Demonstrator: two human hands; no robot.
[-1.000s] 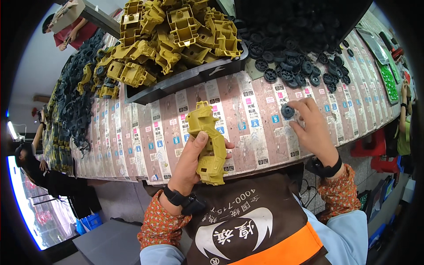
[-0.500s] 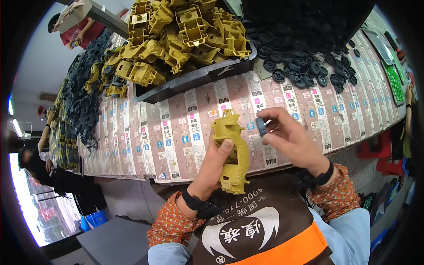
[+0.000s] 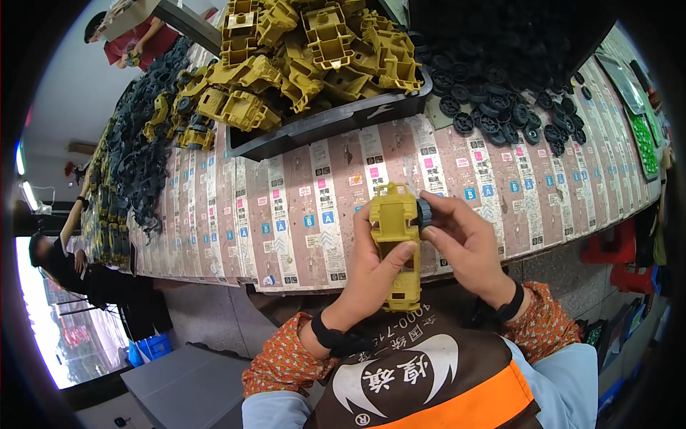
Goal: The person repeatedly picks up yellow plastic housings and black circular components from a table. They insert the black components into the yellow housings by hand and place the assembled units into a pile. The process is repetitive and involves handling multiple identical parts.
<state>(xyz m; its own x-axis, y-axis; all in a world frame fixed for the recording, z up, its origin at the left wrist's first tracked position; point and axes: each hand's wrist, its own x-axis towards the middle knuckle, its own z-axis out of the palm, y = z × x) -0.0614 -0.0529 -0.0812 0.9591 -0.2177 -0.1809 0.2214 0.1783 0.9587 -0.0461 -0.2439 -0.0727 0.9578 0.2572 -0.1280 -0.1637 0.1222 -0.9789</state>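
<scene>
Yellow shell (image 3: pixel 395 220) partly behind left hand (image 3: pixel 373 280)

I see a dark brown apron (image 3: pixel 468 368) at the lower centre of the frame, bearing a white curved emblem (image 3: pixel 348 382), pale lettering and a slanting bright orange band (image 3: pixel 493 400); reddish-orange sleeve covers (image 3: pixel 286 357) with small pale flowers wrap both forearms; light blue sleeves (image 3: pixel 564 379) show beneath them; a black strap (image 3: pixel 513 304) circles each wrist.
</scene>
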